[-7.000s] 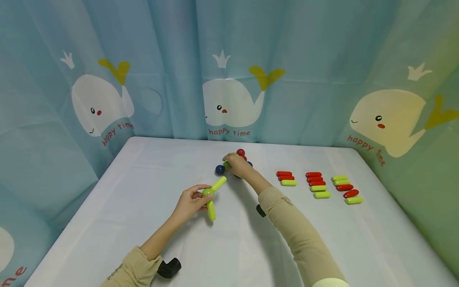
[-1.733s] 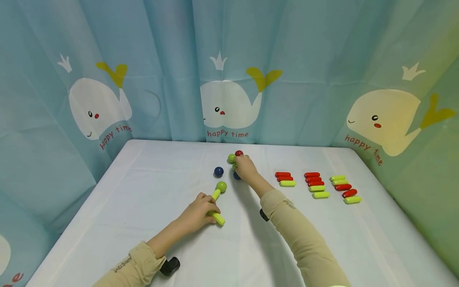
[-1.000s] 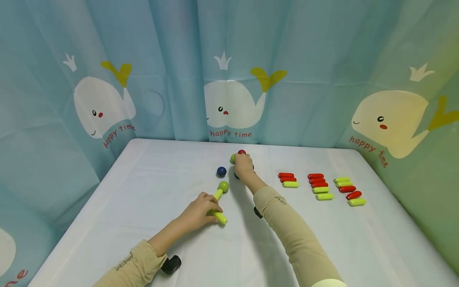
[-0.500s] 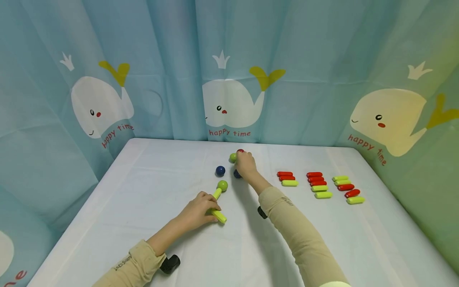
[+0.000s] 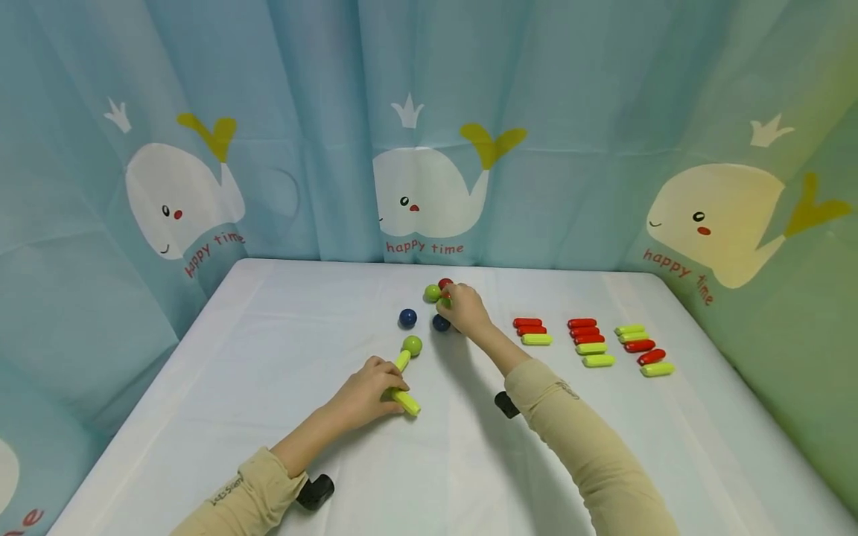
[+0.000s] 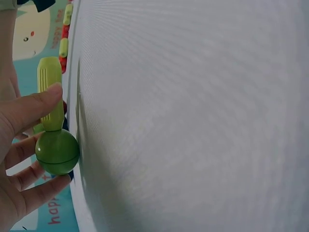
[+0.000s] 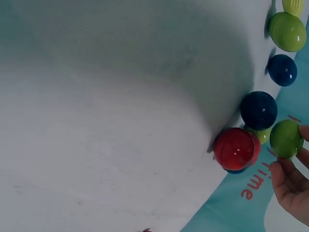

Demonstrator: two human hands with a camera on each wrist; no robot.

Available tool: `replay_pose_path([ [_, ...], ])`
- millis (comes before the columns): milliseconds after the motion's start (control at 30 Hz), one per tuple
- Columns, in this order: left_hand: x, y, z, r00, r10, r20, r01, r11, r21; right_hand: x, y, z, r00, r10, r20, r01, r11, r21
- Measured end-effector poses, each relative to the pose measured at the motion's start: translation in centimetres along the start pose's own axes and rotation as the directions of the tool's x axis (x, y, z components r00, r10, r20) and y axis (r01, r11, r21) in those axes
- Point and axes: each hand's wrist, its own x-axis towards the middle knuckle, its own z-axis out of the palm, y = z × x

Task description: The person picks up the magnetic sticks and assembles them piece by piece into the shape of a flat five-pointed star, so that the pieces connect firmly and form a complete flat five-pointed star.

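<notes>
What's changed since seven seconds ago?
The left hand drew slightly back; a green ball now sits at the far tip of its stick piece. The right hand moved rightward and now pinches another green ball. The three stick rows and left blue ball stayed put.

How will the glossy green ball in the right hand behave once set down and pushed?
Probably rolls: the glossy green ball is round and the white table looks flat. May slip, given its shine. Likely stiff: no dent shows where the right hand pinches it.

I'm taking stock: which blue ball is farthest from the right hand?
The leftmost blue ball in the head view: it stands apart, while the other blue balls sit close by the right hand.
</notes>
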Motion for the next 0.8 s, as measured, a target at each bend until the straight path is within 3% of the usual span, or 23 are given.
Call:
replay_pose_path([
  [233,0.2,-0.1,0.0,1.0,0.006,0.01,-0.006,1.0,-0.009,-1.6,0.5,-0.5,1.0,0.002,0.027,-0.004,0.999,0.047],
  [567,0.2,0.0,-0.1,1.0,0.019,0.023,-0.02,1.0,0.008,-4.7,1.4,-0.9,0.99,-0.138,0.034,0.134,0.986,0.1],
  [800,0.2,0.0,-0.2,1.0,-0.004,0.031,0.004,1.0,-0.007,-6.9,1.5,-0.6,0.966,-0.242,0.095,0.222,0.958,0.181],
])
